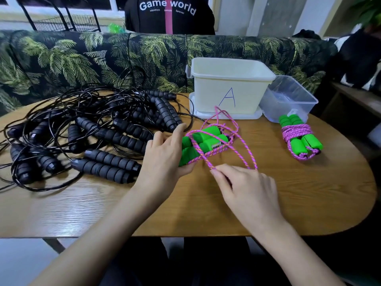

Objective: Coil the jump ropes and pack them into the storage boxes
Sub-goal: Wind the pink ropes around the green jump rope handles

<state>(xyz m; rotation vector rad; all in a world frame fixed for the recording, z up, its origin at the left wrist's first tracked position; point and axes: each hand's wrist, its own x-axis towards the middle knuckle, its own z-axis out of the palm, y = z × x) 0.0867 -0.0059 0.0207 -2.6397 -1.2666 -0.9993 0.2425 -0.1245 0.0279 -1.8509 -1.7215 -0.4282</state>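
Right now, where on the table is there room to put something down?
The table is bare along its near edge and right of the coiled pink rope. Tangled black ropes crowd the left half; the cream box and clear box fill the back.

Oval wooden table (99,205) stands before a palm-print sofa (61,58); black wire rack (61,20) behind it.

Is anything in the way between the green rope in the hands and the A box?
Nothing visible blocks it. The left hand holds the green handles just in front of the open box; only the rope's own loose pink cord, pinched by the right hand, lies between them.
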